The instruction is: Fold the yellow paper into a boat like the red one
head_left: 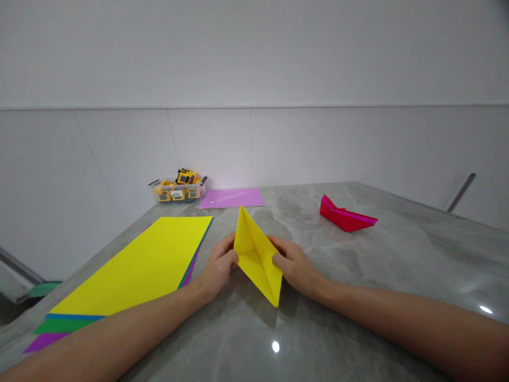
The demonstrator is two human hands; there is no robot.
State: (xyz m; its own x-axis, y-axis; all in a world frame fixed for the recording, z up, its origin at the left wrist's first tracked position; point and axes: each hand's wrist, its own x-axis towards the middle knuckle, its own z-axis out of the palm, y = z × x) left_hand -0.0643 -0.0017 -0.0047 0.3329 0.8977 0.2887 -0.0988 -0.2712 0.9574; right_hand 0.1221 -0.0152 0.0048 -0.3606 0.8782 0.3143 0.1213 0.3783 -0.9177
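The left hand pinches the left edge of a folded yellow paper, thumb in front and fingers curled behind it. The right hand grips the opposite edge the same way, thumb pressed onto the near face. Between them the paper stands as a pointed diamond-like shape, one tip up and slightly away, the other tip down toward the person, its lower point close to or touching the grey marbled bench; a centre crease runs from tip to tip. Both forearms rest low over the bench, coming in from the bottom corners.

Just left of the left hand lies a stack of coloured sheets, a yellow sheet on top with blue, green and purple edges showing beneath. Farther back, near the wall, a pink sheet lies flat, and beside it to the left sits a clear plastic tub holding yellow and black toy pieces. Well off to the right, a folded red paper boat with a pink inner edge rests on the bench. A white panelled wall rises behind the bench.
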